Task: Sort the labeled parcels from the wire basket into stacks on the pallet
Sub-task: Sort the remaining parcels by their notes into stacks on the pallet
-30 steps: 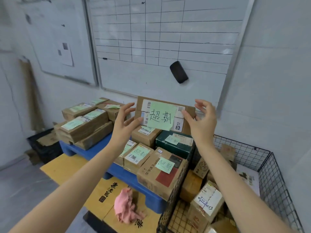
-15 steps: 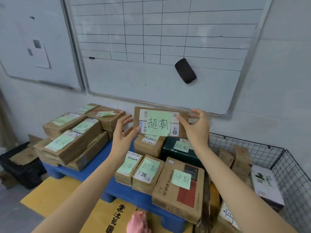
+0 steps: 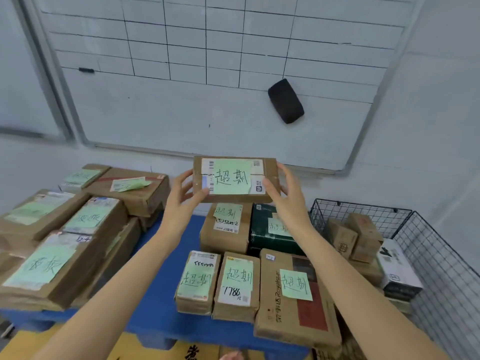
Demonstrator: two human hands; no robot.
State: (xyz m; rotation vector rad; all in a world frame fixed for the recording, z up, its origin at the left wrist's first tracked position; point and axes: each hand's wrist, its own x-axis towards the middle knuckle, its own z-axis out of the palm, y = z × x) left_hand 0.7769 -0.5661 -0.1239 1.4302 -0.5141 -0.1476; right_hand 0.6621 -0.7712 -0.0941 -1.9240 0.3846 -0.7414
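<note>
I hold a flat brown parcel point(image 3: 235, 179) with a green handwritten note up in the air, above the back of the blue pallet point(image 3: 161, 294). My left hand point(image 3: 181, 201) grips its left end and my right hand point(image 3: 285, 198) grips its right end. Below it sit a brown parcel point(image 3: 226, 228) and a dark green box point(image 3: 272, 233), both with green notes. Three more labeled parcels point(image 3: 237, 285) stand in a row at the pallet's front. A stack of larger labeled parcels point(image 3: 67, 237) fills the pallet's left side. The black wire basket point(image 3: 441, 268) stands at the right.
The wire basket holds small brown boxes point(image 3: 355, 237) and a white box point(image 3: 397, 266). A whiteboard point(image 3: 207, 74) with a black eraser point(image 3: 285, 101) hangs on the wall behind. Yellow cardboard point(image 3: 155, 350) lies on the floor in front of the pallet.
The held parcel has shifted toward the back of the pallet, and the view has moved closer and to the left. Both hands keep their grip on its ends.
</note>
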